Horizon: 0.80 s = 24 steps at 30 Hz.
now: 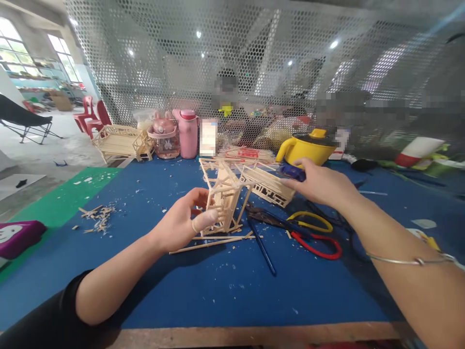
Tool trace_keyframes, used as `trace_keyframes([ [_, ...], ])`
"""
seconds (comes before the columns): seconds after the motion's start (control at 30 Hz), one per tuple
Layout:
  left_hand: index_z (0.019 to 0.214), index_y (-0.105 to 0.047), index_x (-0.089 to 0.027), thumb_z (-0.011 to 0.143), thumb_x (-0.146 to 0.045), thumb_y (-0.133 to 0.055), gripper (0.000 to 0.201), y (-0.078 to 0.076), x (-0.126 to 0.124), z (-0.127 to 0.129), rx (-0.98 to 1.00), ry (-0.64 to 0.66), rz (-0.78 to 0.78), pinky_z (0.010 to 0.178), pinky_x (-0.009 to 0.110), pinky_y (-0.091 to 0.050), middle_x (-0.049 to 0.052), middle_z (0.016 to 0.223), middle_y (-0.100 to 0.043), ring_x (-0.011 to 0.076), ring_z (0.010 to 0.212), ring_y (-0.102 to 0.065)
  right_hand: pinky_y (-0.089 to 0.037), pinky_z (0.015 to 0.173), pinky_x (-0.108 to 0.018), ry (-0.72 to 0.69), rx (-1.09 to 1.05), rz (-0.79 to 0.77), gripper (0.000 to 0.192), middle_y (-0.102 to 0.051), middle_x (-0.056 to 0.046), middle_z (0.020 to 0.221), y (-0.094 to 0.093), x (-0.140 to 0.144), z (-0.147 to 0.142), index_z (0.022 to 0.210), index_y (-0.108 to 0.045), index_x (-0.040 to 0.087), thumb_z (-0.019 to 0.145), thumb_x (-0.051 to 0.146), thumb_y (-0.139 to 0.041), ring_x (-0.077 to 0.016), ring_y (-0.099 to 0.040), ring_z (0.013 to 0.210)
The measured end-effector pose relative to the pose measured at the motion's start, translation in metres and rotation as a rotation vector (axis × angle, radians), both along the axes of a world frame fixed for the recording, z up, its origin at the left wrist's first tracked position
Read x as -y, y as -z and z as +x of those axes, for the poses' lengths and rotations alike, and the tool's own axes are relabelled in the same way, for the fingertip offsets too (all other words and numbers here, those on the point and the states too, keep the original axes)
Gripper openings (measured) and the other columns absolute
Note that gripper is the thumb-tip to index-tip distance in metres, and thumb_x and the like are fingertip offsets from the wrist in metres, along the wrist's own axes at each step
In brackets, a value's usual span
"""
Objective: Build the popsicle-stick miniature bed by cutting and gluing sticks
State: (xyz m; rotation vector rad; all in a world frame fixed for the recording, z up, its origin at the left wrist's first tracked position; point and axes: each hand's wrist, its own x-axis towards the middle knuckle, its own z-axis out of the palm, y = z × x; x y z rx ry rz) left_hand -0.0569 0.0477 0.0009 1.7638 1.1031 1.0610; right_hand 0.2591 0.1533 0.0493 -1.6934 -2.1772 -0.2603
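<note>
My left hand (187, 218) is closed around the left side of a small wooden stick model (227, 198), an upright open frame of thin pale sticks. A pale wrap covers one finger or the thumb of that hand. Farther right and back, my right hand (316, 182) grips a dark blue tool (293, 172) between thumb and fingers; its exact kind is partly hidden. Behind the model lies a slatted wooden piece (269, 186). Loose sticks (214, 243) lie at the model's foot. To its right rests a black-jawed cutting tool (269, 216) with yellow and red looped handles, beside a blue rod (263, 249).
A yellow pot (308, 148), pink bottle (188, 135), clear pink-lidded jar (165, 138) and finished-looking stick furniture (121, 141) line the back before a perforated metal screen (152, 63). Stick scraps (98, 218) lie left on the blue mat (152, 291). A purple object (20, 237) sits far left.
</note>
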Motion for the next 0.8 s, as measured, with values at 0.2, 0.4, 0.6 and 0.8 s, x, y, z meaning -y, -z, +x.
trace_keyframes([
  [0.2, 0.103, -0.059, -0.015, 0.084, -0.048, -0.048, 0.040, 0.003, 0.004, 0.003, 0.002, -0.072, 0.106, 0.084, 0.033, -0.047, 0.008, 0.104, -0.065, 0.0218, 0.095, -0.060, -0.045, 0.073, -0.044, 0.156, 0.280, -0.207, 0.084, -0.064, -0.018, 0.110, 0.008, -0.019, -0.029, 0.124, -0.049, 0.018, 0.069, 0.080, -0.032, -0.0363, -0.061, 0.095],
  [0.4, 0.098, -0.065, -0.016, 0.078, -0.036, -0.059, 0.029, 0.009, 0.005, 0.015, -0.065, -0.215, 0.114, 0.078, 0.032, -0.051, 0.007, 0.096, -0.069, 0.0195, 0.087, -0.064, -0.041, 0.077, -0.052, 0.124, 0.275, 0.044, 0.087, -0.058, -0.022, 0.116, 0.003, 0.009, -0.043, 0.131, -0.041, 0.013, 0.064, 0.066, -0.058, -0.0415, -0.052, 0.103],
  [0.6, 0.089, -0.069, -0.016, 0.080, -0.033, -0.058, 0.022, 0.012, 0.003, 0.025, -0.020, -0.314, 0.165, 0.065, 0.024, -0.051, 0.004, 0.083, -0.071, 0.0139, 0.071, -0.064, -0.043, 0.078, -0.039, -0.287, -0.049, 0.514, 0.027, -0.065, -0.009, 0.092, -0.005, 0.083, -0.092, 0.102, -0.060, 0.018, 0.079, 0.029, -0.057, -0.0253, -0.057, 0.091],
  [0.8, 0.088, -0.070, -0.016, 0.080, -0.031, -0.059, 0.020, 0.014, 0.003, 0.025, -0.002, -0.311, 0.223, 0.062, 0.022, -0.052, 0.003, 0.081, -0.072, 0.0136, 0.070, -0.064, -0.042, 0.064, -0.030, -0.511, -0.220, 0.471, 0.014, -0.060, -0.002, 0.064, 0.020, 0.100, -0.110, 0.074, -0.065, 0.017, 0.082, 0.021, -0.054, -0.0150, -0.053, 0.063],
])
